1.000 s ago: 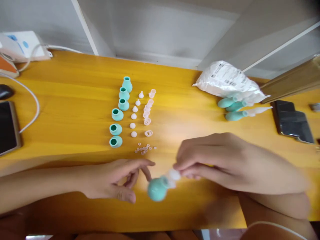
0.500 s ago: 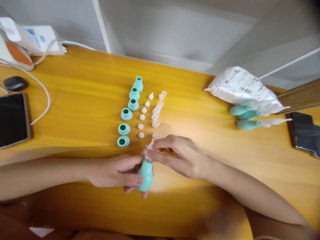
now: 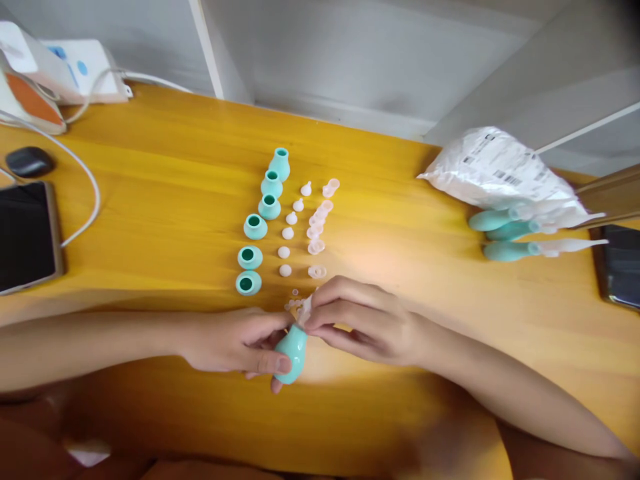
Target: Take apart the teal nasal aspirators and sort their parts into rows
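My left hand is closed around a teal squeeze bulb, its neck pointing up and slightly right. At the neck sits a translucent nozzle, partly covered by the fingers of my right hand, which pinch it. Whether the nozzle is fully seated on the bulb I cannot tell. Several tiny clear rings lie just beyond the bulb. Past them stand a row of open teal bulbs, a row of small white tips and a row of clear connector pieces.
Several teal bulbs with nozzles lie at the right, beside a white plastic bag. A dark phone is at the right edge. At the left are a tablet-like device, a black mouse and a white power strip with cables.
My right fingers have closed in lower around the nozzle, and the nozzle and bulb lean a little more to the right. More of the tiny rings show. The view has shifted slightly.
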`<state>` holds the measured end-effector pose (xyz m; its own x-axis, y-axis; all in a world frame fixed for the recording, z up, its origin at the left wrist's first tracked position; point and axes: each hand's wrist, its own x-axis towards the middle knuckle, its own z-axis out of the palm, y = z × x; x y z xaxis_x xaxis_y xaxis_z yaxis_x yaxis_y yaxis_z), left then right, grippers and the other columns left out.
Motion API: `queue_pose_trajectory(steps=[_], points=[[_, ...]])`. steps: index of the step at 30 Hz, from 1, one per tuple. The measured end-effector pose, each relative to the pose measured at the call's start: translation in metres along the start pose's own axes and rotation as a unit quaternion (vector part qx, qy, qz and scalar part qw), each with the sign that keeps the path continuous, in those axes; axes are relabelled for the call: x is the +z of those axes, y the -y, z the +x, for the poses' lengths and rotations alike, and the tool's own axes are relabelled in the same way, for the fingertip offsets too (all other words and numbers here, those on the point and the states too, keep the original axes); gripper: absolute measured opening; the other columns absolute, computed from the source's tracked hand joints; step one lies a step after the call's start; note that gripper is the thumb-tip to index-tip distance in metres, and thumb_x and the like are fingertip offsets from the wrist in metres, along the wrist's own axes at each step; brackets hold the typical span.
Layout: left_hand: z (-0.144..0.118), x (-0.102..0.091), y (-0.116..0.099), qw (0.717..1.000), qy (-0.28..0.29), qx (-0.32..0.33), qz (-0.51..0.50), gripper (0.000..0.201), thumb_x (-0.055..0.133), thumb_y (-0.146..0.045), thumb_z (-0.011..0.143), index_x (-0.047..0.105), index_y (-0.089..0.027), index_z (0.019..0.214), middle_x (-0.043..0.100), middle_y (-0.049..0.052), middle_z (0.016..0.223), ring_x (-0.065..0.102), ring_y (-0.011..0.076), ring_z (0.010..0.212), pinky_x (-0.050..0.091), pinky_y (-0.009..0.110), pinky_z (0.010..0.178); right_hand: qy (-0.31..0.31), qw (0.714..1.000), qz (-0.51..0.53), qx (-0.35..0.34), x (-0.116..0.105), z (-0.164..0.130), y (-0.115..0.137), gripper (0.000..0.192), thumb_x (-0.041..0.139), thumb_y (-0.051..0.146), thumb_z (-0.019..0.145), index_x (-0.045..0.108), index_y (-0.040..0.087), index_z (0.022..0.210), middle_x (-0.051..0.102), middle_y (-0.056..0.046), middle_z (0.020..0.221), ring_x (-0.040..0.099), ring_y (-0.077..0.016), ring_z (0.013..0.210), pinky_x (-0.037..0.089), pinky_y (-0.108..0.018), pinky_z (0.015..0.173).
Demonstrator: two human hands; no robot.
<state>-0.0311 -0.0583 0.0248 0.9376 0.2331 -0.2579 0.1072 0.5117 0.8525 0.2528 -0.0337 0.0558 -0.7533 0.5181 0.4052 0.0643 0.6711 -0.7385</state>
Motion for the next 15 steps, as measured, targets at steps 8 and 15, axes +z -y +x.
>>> queue_pose_trajectory(steps=[8, 15], points=[[-0.003, -0.009, 0.001, 0.996, 0.042, 0.011, -0.082, 0.042, 0.066, -0.06, 0.111, 0.058, -0.02, 0.12, 0.079, 0.007, 0.096, 0.054, 0.0126, 0.067, 0.045, 0.023, 0.059, 0.076, 0.98, -0.096, 0.159, -0.036, -0.001, 0.027, 0.014, 0.065, 0.017, 0.113, 0.07, 0.023, 0.125, 0.074, -0.01, 0.119, 0.077, -0.0219, 0.103, 0.063, -0.035, 0.088], [-0.003, -0.012, 0.001, 0.993, 0.051, -0.017, -0.105, 0.034, 0.071, -0.046, 0.107, 0.058, -0.021, 0.126, 0.079, 0.004, 0.095, 0.055, 0.0132, 0.069, 0.045, 0.022, 0.061, 0.128, 0.965, -0.147, 0.176, -0.013, -0.006, 0.014, 0.012, 0.057, 0.022, 0.118, 0.069, 0.02, 0.118, 0.076, -0.009, 0.108, 0.077, -0.0221, 0.089, 0.063, -0.037, 0.08]])
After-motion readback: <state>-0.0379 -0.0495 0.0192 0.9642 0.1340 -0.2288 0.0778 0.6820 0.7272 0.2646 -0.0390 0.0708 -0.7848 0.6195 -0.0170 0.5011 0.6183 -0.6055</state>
